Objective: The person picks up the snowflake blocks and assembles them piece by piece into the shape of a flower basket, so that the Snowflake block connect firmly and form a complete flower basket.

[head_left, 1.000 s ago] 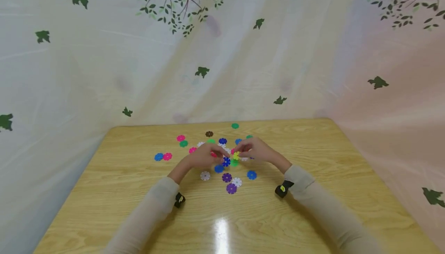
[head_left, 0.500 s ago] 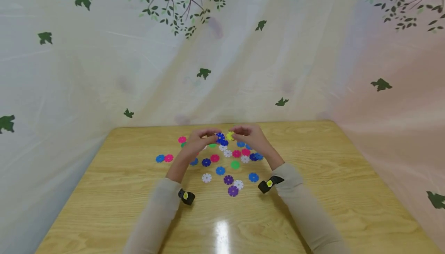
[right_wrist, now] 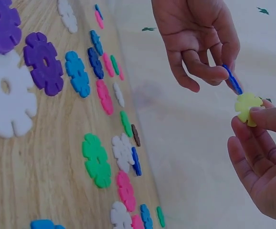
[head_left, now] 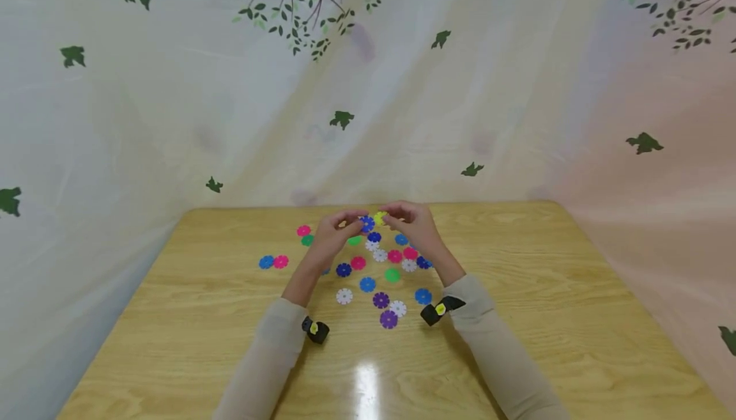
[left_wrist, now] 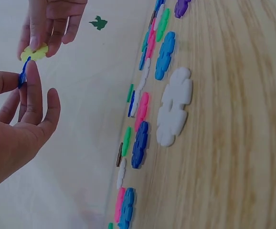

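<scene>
My left hand [head_left: 329, 236] pinches a dark blue snowflake disc [head_left: 367, 224] between thumb and fingertips, raised above the tabletop. Facing it, my right hand [head_left: 418, 227] pinches a yellow snowflake disc [head_left: 379, 218] by its far edge. In the right wrist view the blue disc [right_wrist: 231, 78] stands on edge, its lower rim right at the notched rim of the yellow disc [right_wrist: 246, 106]. From the left wrist view, the yellow disc [left_wrist: 37, 52] sits above the blue one [left_wrist: 23, 74], crosswise to it. The other fingers of both hands are spread loosely.
Beneath the hands, several notched discs lie scattered on the wooden table [head_left: 190, 324], among them a purple disc [head_left: 388, 319], a green disc [head_left: 392, 275] and a white disc [head_left: 344, 296]. A patterned cloth [head_left: 397, 87] hangs behind the table.
Both hands have risen from the scattered discs toward the table's far side, carrying the blue and yellow discs. Over the last half second the two discs have come closer together.
</scene>
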{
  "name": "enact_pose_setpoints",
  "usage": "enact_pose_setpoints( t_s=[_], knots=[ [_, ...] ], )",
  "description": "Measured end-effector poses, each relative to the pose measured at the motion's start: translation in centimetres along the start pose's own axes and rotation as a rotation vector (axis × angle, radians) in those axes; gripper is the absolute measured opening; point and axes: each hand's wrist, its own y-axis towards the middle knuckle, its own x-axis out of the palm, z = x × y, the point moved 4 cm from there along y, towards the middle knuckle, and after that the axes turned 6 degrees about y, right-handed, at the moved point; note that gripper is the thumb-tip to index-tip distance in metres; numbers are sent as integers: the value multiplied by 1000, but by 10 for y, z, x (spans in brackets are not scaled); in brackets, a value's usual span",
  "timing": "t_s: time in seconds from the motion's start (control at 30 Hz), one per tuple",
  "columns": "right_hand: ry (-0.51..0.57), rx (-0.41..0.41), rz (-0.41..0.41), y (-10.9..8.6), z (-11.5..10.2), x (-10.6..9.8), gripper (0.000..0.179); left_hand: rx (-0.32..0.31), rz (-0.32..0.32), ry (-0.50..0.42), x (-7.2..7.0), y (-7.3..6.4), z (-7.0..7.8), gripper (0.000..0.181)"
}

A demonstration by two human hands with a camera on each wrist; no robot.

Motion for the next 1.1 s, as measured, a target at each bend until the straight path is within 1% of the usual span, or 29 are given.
enact_pose_setpoints(
  t_s=[0.13, 0.33, 0.47, 0.57, 0.8, 0.87, 1.07, 1.1],
  knots=[
    [-12, -11, 12, -2, -1, 1, 21, -9, -22, -25, 1, -1, 3, 30],
    [-8, -53, 15, -4, -5, 3, 20, -22, -46, -68, 3, -2, 7, 33],
    [-11, -63, 23, -4, -8, 5, 20, -39, -51, -82, 4, -3, 9, 37],
    [-31, -78, 45, -4, -9, 6, 19, -50, -49, -84, 4, -4, 10, 38],
    [-94, -143, 85, -8, -17, 8, 13, -62, -44, -81, 3, -5, 8, 36],
    [-95, -150, 91, -9, -21, 9, 11, -65, -49, -79, 4, -5, 8, 35],
    [-70, -172, 97, -16, -47, 13, 7, -88, -53, -95, 8, -6, 9, 34],
    [-57, -176, 96, -16, -47, 13, 7, -91, -55, -99, 8, -7, 10, 34]
  ],
)
